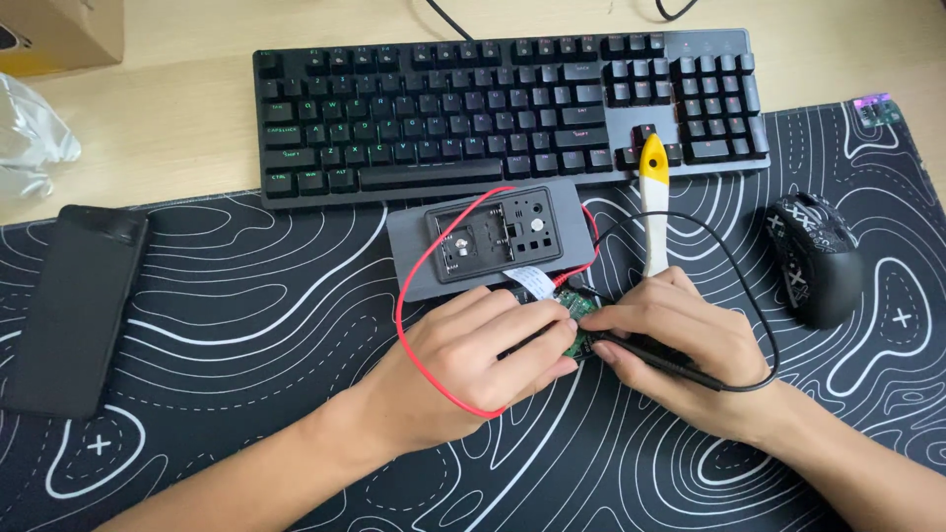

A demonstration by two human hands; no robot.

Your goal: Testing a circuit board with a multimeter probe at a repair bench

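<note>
A small green circuit board (575, 307) sits between my two hands on the black desk mat (246, 325). My left hand (473, 355) pinches it from the left. My right hand (670, 340) touches it from the right and holds the black end of a black cable (734, 286). A white ribbon cable (532, 280) joins the board to a grey flat case (414, 246) with an open compartment. A red wire (406, 296) loops from the case around my left hand.
A black keyboard (503, 103) lies behind the case. A yellow-and-white tool (653, 202) rests by its right end. A black mouse (813, 256) sits at the right, a black phone (74, 305) at the left, a cardboard box (59, 34) and clear plastic (30, 138) far left.
</note>
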